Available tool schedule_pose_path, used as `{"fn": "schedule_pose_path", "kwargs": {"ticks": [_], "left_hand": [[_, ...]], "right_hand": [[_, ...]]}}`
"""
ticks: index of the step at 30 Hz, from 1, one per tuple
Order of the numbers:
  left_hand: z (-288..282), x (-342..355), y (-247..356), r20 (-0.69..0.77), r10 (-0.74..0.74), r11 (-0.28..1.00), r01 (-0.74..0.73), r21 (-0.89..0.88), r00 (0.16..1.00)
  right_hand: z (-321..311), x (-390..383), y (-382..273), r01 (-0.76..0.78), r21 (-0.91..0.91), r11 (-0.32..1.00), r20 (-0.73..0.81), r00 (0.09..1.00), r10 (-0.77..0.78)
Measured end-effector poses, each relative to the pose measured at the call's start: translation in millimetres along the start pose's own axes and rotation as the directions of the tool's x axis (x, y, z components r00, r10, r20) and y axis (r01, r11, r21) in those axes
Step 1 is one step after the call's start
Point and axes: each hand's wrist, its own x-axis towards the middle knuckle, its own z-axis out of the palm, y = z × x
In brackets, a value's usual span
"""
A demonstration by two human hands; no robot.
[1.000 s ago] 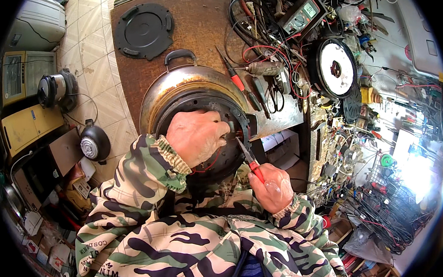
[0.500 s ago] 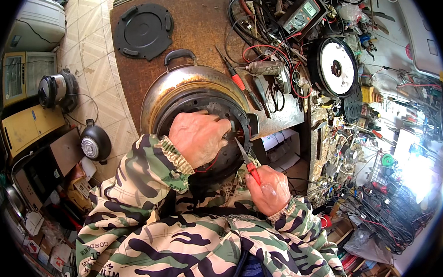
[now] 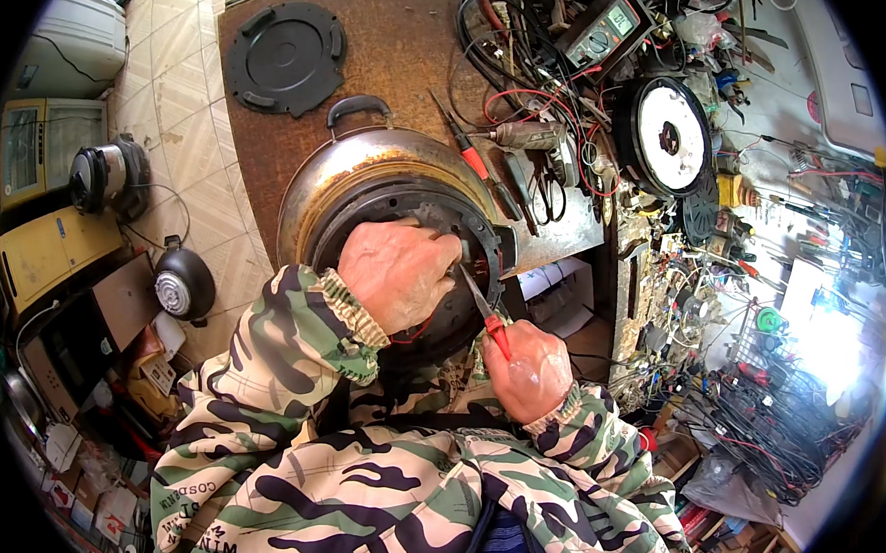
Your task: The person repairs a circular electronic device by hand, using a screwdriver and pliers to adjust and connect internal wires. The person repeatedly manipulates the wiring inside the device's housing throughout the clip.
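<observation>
Closed, my left hand (image 3: 398, 274) rests over the black perforated base (image 3: 349, 206) of an upturned, stained steel pot (image 3: 366, 150). Its bent fingertips sit near the base's right side, hiding whatever they grip. My right hand (image 3: 528, 372) is closed on red-handled long-nose pliers (image 3: 496, 329), whose metal tips reach up to my left fingertips. A thin red wire shows below my left hand at the base's lower part.
On the wooden bench (image 3: 401, 48) lie a black round plate (image 3: 286, 54), tools (image 3: 472, 160), cables, a multimeter (image 3: 596, 33) and a round white-topped part (image 3: 674, 134). Dense clutter fills the right. A black pan (image 3: 183, 280) and cookers (image 3: 107, 179) are on the left floor.
My right hand and the pliers have shifted slightly up and left, the tips now closer to my left fingertips. My left hand stays nearly in place.
</observation>
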Motion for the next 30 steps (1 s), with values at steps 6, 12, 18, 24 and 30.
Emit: {"fn": "schedule_pose_path", "kwargs": {"ticks": [6,12,18,24,30], "left_hand": [[1.3,-0.5,-2.1,-0.001,-0.003,1.0,0.003,-0.026,1.0],[2.1,0.2,-3.6,0.002,0.002,0.999,-0.002,-0.042,1.0],[3.7,-0.3,-6.4,0.024,-0.003,0.999,0.004,-0.052,1.0],[3.6,0.9,-7.5,0.05,0.002,0.999,0.0,-0.04,0.999],[4.3,2.2,-7.3,0.066,-0.005,1.0,0.007,-0.027,0.998]], "right_hand": [[9.8,-1.9,3.6,-0.016,-0.001,1.0,-0.056,0.998,0.015],[2.6,0.9,2.4,-0.062,0.048,0.997,-0.002,0.998,0.062],[4.9,-1.8,-7.6,-0.058,-0.081,0.995,-0.065,0.996,0.053],[0.2,-2.0,-13.6,0.003,-0.146,0.989,-0.097,0.995,-0.017],[0.6,-2.8,-11.8,0.005,-0.169,0.986,-0.071,0.997,-0.018]]}}
